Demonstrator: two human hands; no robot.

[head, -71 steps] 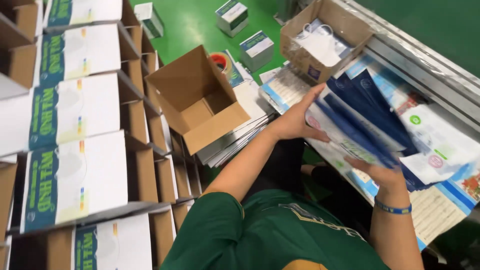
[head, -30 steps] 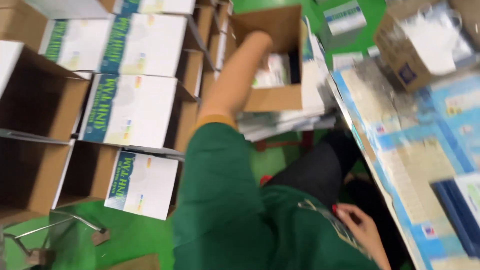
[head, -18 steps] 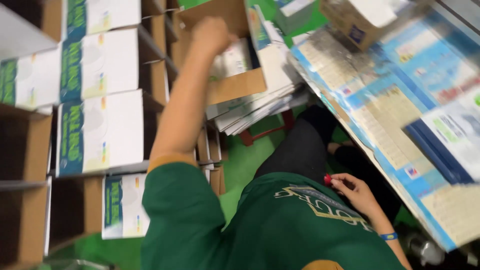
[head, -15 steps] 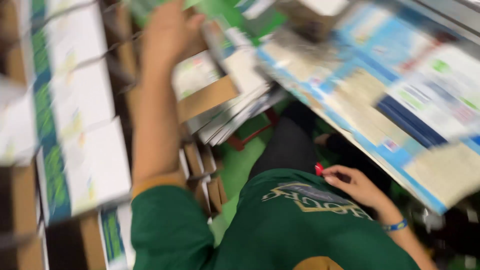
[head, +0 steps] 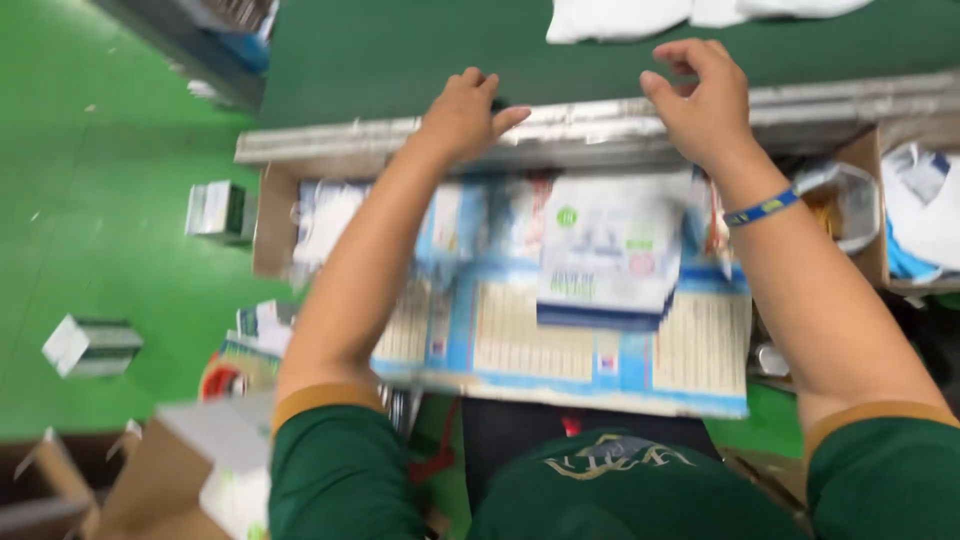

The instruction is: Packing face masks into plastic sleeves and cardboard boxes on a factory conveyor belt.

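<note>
My left hand (head: 462, 112) and my right hand (head: 702, 98) both reach forward over the metal rail (head: 590, 122) at the edge of a dark green conveyor belt (head: 420, 50). Both hands are empty, fingers loosely apart. A stack of white and blue flat packets (head: 608, 255) lies on the printed blue and beige sheets (head: 570, 340) below my forearms. White cloth-like pieces (head: 610, 18) lie on the belt just beyond my right hand. A blue wristband (head: 760, 208) circles my right wrist.
An open cardboard box (head: 900, 215) with white and blue packets stands at the right. Small white boxes (head: 215, 210) (head: 90, 345) lie on the green floor at the left. An open carton (head: 190, 470) and a tape roll (head: 222, 375) sit at lower left.
The view swung from the cartons on the left to the work surface. My left hand left the open carton, and both hands now reach toward the belt's rail.
</note>
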